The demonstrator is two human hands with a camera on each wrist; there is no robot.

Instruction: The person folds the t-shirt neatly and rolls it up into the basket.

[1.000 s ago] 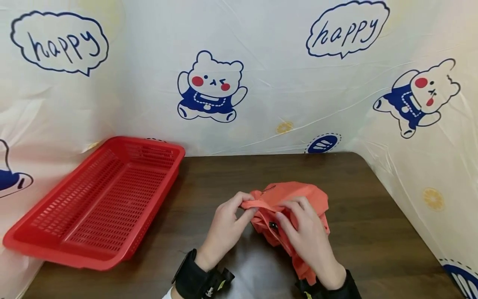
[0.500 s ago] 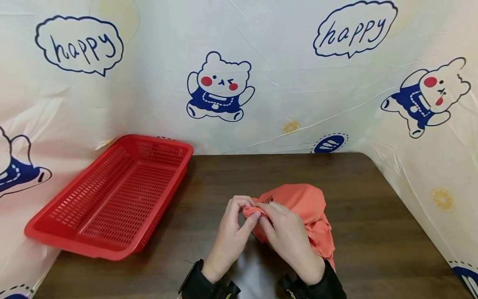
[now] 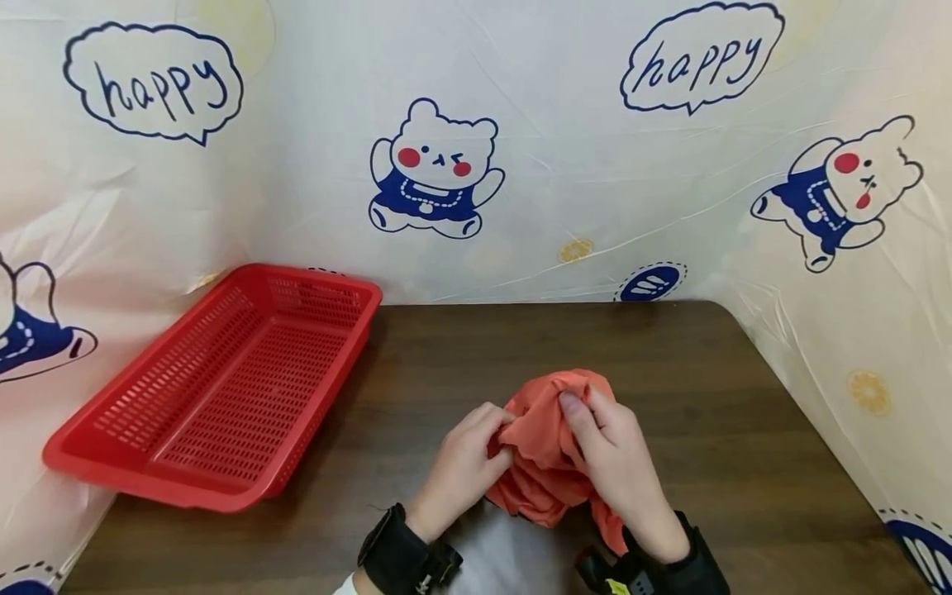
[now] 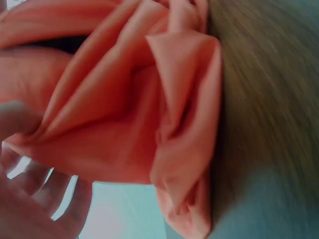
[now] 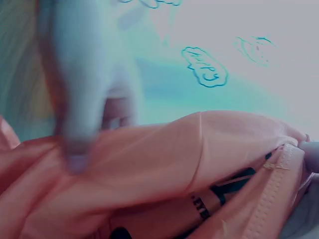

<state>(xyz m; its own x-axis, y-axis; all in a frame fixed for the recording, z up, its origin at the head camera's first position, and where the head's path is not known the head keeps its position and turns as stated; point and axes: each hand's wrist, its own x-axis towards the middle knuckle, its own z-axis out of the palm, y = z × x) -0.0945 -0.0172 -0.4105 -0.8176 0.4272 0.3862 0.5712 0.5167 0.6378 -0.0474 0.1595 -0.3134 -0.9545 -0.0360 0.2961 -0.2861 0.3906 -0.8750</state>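
A crumpled piece of coral-orange fabric (image 3: 546, 446) is bunched between both hands over the table. My left hand (image 3: 464, 463) pinches its left edge; in the left wrist view the fabric (image 4: 114, 129) is drawn into folds from a thumb at the left side. My right hand (image 3: 613, 442) grips the top right part, thumb lying on the near face. Black print and a stitched seam show on the fabric (image 5: 239, 129) in the right wrist view, where a hand is blurred. What kind of article it is cannot be told from the folds.
A red perforated plastic basket (image 3: 297, 421) with nothing in it stands left on the dark wooden table (image 3: 714, 463). Behind the table hangs a pale sheet (image 3: 312, 165) with printed bears and "happy" bubbles. Black straps with small cameras wrap both wrists.
Both hands come together on the fabric's left edge, then the right hand moves away to its upper right. The fabric is more bunched, and its black print is turned out of sight in the head view.
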